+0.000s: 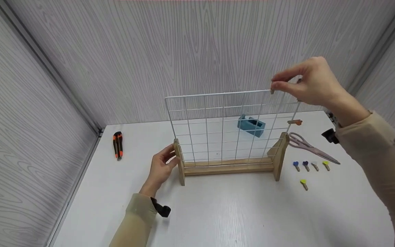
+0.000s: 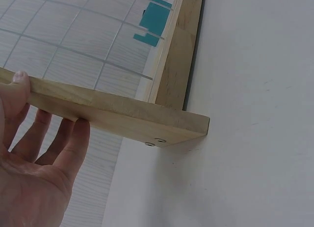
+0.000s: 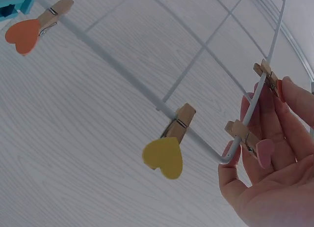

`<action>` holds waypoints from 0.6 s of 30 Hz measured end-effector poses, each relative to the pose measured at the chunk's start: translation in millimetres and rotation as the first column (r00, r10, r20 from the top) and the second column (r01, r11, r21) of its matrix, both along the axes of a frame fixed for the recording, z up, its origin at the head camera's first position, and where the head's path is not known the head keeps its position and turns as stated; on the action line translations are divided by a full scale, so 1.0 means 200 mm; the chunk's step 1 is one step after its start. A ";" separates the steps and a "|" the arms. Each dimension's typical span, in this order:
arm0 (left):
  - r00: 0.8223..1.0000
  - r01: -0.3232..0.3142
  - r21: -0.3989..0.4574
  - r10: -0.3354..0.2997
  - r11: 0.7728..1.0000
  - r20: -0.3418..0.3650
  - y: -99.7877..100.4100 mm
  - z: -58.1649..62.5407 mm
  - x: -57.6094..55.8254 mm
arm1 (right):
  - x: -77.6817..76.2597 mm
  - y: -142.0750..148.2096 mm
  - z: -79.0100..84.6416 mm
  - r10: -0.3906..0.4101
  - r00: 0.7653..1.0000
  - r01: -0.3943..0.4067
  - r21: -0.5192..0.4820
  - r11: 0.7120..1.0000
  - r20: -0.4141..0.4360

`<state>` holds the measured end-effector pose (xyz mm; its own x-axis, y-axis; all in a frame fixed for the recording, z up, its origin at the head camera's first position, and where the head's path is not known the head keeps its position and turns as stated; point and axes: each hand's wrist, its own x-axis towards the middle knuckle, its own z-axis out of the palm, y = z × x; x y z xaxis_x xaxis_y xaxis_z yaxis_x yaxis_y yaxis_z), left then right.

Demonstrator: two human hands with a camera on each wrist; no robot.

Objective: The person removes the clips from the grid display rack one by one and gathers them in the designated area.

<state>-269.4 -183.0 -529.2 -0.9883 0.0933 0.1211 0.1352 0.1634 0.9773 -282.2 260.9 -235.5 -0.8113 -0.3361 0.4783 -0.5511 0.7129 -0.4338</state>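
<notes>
Utility knife: orange and black, lying far left on the white table, well apart from your hands.

Left hand: your fingers curl around the left wooden upright of the stand, thumb on its near edge, bracing it.

Wire grid: stands upright in the wooden base at the middle of the table. It looks light and stiff, but thin wire will likely flex at the top, so your low hold on the wood is the sound one.

Blue holder: behind the grid, seen through the mesh.

Right hand: raised at the grid's top right corner, thumb and fingers pinching a small wooden clip against the wire.

Clips on the grid: the right wrist view shows a pink heart clip by your fingers, a yellow heart clip and an orange heart clip further along. They look tiny, light and springy; take them by the wooden tails, not the hearts.

Scissors: pink, right of the stand.

Loose clips: a row of four, with another just in front.
</notes>
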 end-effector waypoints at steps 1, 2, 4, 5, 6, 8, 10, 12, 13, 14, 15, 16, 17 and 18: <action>1.000 0.000 0.002 0.000 1.000 0.002 0.00 0.00 0.00 | 0.00 0.00 0.00 0.002 1.000 -0.002 -0.001 1.000 -0.009; 1.000 -0.001 0.002 0.001 1.000 -0.001 0.00 0.00 0.00 | 0.00 0.00 0.00 0.003 1.000 -0.003 -0.007 1.000 -0.018; 1.000 -0.002 -0.001 0.002 1.000 -0.001 0.00 0.00 0.00 | 0.00 -0.01 0.00 -0.002 0.999 0.002 -0.017 1.000 -0.036; 1.000 -0.002 -0.001 0.002 1.000 0.001 0.00 0.01 0.00 | 0.00 -0.01 0.00 -0.004 0.999 0.003 -0.019 1.000 -0.051; 1.000 -0.004 -0.003 0.004 1.000 0.002 0.00 0.01 0.00 | -0.01 -0.01 0.00 -0.004 0.998 0.002 -0.022 1.000 -0.069; 1.000 -0.005 -0.008 0.005 1.000 -0.003 0.00 0.00 0.00 | -0.01 0.00 0.00 -0.003 0.996 0.000 -0.035 0.999 -0.095; 1.000 -0.007 -0.008 0.007 1.000 0.005 0.00 0.01 0.00 | 0.00 0.00 0.01 -0.001 0.994 -0.004 -0.040 0.999 -0.113; 1.000 -0.004 -0.007 0.004 1.000 0.001 0.00 0.00 0.00 | 0.01 0.02 0.02 -0.014 0.992 0.008 -0.046 0.999 -0.127; 1.000 0.000 -0.004 0.000 1.000 -0.001 0.00 0.00 0.00 | 0.02 0.02 0.02 -0.022 0.991 0.016 -0.048 0.999 -0.130; 1.000 0.003 -0.004 -0.003 1.000 -0.001 0.00 0.00 0.00 | 0.03 0.03 0.03 -0.033 0.991 0.027 -0.050 0.998 -0.132; 1.000 0.005 -0.004 -0.005 1.000 -0.001 0.00 0.00 0.00 | 0.04 0.04 0.03 -0.048 0.990 0.041 -0.053 0.998 -0.133; 1.000 0.009 -0.003 -0.009 1.000 -0.004 0.00 0.00 0.00 | 0.05 0.05 0.03 -0.062 0.989 0.054 -0.056 0.997 -0.137; 1.000 0.012 0.000 -0.012 1.000 -0.005 0.00 0.00 0.00 | 0.06 0.06 0.03 -0.073 0.988 0.064 -0.067 0.996 -0.138; 1.000 0.013 -0.001 -0.013 1.000 -0.007 0.00 0.00 0.00 | 0.07 0.07 0.03 -0.077 0.987 0.066 -0.082 0.994 -0.138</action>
